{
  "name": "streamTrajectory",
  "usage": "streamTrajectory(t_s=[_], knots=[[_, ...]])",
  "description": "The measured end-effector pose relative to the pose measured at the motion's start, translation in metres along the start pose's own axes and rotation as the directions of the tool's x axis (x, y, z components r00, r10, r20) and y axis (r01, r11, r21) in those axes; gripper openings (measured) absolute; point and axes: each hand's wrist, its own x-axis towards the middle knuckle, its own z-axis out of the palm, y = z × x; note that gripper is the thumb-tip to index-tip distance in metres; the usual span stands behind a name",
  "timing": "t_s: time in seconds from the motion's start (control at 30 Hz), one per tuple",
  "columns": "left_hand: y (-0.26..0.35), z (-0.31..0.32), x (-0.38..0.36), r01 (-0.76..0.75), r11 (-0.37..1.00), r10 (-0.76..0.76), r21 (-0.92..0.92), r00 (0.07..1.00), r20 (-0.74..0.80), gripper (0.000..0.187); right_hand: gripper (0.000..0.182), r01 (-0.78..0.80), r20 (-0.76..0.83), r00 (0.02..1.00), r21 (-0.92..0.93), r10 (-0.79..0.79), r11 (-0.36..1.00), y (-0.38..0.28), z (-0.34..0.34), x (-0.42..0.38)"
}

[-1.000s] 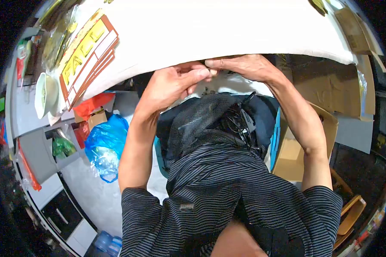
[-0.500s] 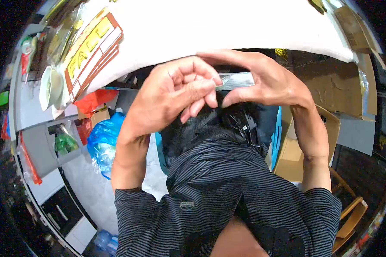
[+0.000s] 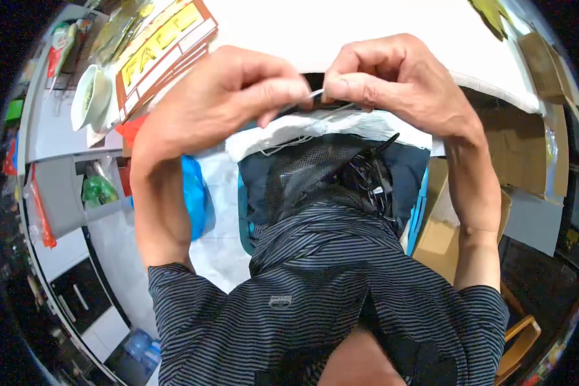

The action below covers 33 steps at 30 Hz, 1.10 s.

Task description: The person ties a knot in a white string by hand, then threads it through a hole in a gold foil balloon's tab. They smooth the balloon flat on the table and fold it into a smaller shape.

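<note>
In the head view, my left hand [image 3: 241,96] is closed in a pinch, slightly blurred, on a thin white string [image 3: 318,92]. Thumb and fingers of my right hand [image 3: 395,83] are pinched on the same string, a short way to the right. The short stretch between the two hands shows; its ends are hard to make out. Just below my hands, across my lap, lies a white bundle [image 3: 254,140] with loose strands, perhaps string or cloth. Nearer to me on my lap is a black mesh piece [image 3: 302,168] with dark cords [image 3: 373,183].
A white table [image 3: 302,32] stands ahead, its edge close to my hands. Printed cards reading FALL [image 3: 167,45] and a white bowl [image 3: 87,103] are at the left. A cardboard box [image 3: 521,151] stands at the right, a blue bag [image 3: 195,199] on the floor at the left.
My hands have risen and drawn apart at the fingertips, with string now visible between them. The white bundle on my lap has come into fuller view. My right fingers have closed into a pinch.
</note>
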Motion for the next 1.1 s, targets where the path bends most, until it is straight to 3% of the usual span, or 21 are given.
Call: streamTrajectory(t_s=[0.07, 0.13, 0.2, 0.27, 0.33, 0.37, 0.4, 0.47, 0.5, 0.53, 0.63, 0.7, 0.73, 0.77, 0.8, 0.87, 0.93, 1.0, 1.03, 1.07, 1.1], knots=[[-0.004, -0.001, 0.003, -0.016, 0.993, 0.039, -0.114, 0.978, 0.206, 0.023, 0.017, -0.051, -0.009, 0.999, -0.065, 0.050, 0.997, -0.007, -0.004, -0.001], [-0.014, 0.001, 0.007, -0.049, 0.958, 0.120, -0.281, 0.963, 0.240, 0.024, 0.019, 0.113, -0.102, 0.984, -0.255, -0.143, 0.960, 0.004, -0.004, 0.002], [-0.021, 0.011, 0.011, -0.292, 0.717, 0.257, -0.632, 0.955, -0.150, 0.026, 0.019, 0.058, -0.150, 0.985, -0.149, -0.081, 0.987, 0.010, 0.006, 0.003], [-0.021, 0.021, 0.022, -0.473, 0.664, 0.203, -0.579, 0.859, -0.470, 0.031, 0.021, 0.012, -0.174, 0.984, -0.077, -0.025, 0.997, 0.016, 0.023, 0.004], [-0.021, 0.022, 0.034, -0.535, 0.821, 0.313, -0.200, 0.714, -0.626, 0.033, 0.021, 0.076, -0.103, 0.989, -0.238, -0.103, 0.968, 0.012, 0.033, 0.005], [-0.021, 0.022, 0.031, -0.464, 0.880, 0.309, -0.101, 0.720, -0.621, 0.023, 0.022, 0.172, -0.103, 0.971, -0.329, -0.216, 0.929, 0.013, 0.032, 0.004], [-0.012, 0.022, 0.019, -0.217, 0.967, 0.256, 0.136, 0.787, -0.561, 0.019, 0.022, 0.182, -0.099, 0.969, -0.339, -0.227, 0.923, 0.004, 0.028, 0.002], [-0.034, 0.022, 0.027, -0.437, 0.819, 0.564, 0.372, 0.736, -0.375, 0.017, 0.021, 0.064, -0.262, 0.957, -0.212, -0.120, 0.975, -0.025, 0.013, -0.001], [-0.025, 0.020, 0.020, -0.504, 0.840, 0.542, 0.203, 0.802, -0.253, 0.016, 0.021, 0.148, -0.223, 0.945, -0.357, -0.238, 0.922, -0.031, -0.001, 0.000], [-0.008, 0.015, 0.006, -0.356, 0.923, 0.340, -0.146, 0.932, -0.124, 0.019, 0.019, 0.142, -0.222, 0.950, -0.318, -0.219, 0.937, -0.025, -0.008, 0.002], [-0.022, 0.024, 0.002, -0.544, 0.701, 0.396, -0.461, 0.834, -0.384, 0.026, 0.017, 0.162, -0.157, 0.968, -0.210, -0.197, 0.964, -0.005, 0.016, 0.009], [-0.007, 0.011, 0.004, -0.470, 0.876, 0.377, -0.107, 0.806, -0.456, 0.025, 0.019, 0.218, -0.015, 0.971, -0.354, -0.239, 0.910, -0.013, 0.019, 0.009], [-0.004, 0.003, 0.002, -0.314, 0.926, 0.376, 0.209, 0.817, -0.438, 0.025, 0.019, 0.282, 0.024, 0.955, -0.380, -0.295, 0.881, -0.021, 0.019, 0.010], [-0.024, 0.006, 0.013, -0.447, 0.808, 0.584, 0.383, 0.691, -0.425, 0.028, 0.021, 0.182, -0.032, 0.978, -0.361, -0.208, 0.915, -0.039, 0.013, 0.005], [-0.027, 0.007, 0.012, -0.521, 0.804, 0.591, 0.286, 0.749, -0.299, 0.025, 0.021, 0.085, -0.173, 0.976, -0.267, -0.135, 0.960, -0.049, 0.009, 0.002], [0.002, 0.002, -0.009, -0.374, 0.880, 0.391, -0.294, 0.920, -0.001, 0.024, 0.021, 0.179, -0.219, 0.941, -0.320, -0.257, 0.930, -0.055, -0.009, 0.006], [0.006, 0.010, -0.017, -0.407, 0.786, 0.366, -0.466, 0.913, -0.179, 0.030, 0.016, 0.114, -0.183, 0.966, -0.340, -0.184, 0.934, -0.043, -0.004, 0.010], [0.014, 0.010, -0.004, -0.544, 0.798, 0.356, -0.257, 0.771, -0.528, 0.034, 0.015, 0.146, 0.012, 0.988, -0.359, -0.152, 0.922, -0.031, 0.014, 0.011], [0.006, 0.006, 0.004, -0.508, 0.858, 0.456, 0.072, 0.690, -0.562, 0.033, 0.018, 0.230, 0.082, 0.973, -0.408, -0.215, 0.883, -0.031, 0.018, 0.011], [0.001, 0.000, 0.001, -0.376, 0.899, 0.438, 0.225, 0.758, -0.484, 0.026, 0.018, 0.242, 0.093, 0.970, -0.409, -0.224, 0.880, -0.037, 0.015, 0.009], [-0.004, -0.002, 0.000, -0.396, 0.906, 0.423, 0.150, 0.845, -0.327, 0.024, 0.020, 0.169, -0.049, 0.980, -0.318, -0.194, 0.933, -0.053, 0.010, 0.004]])
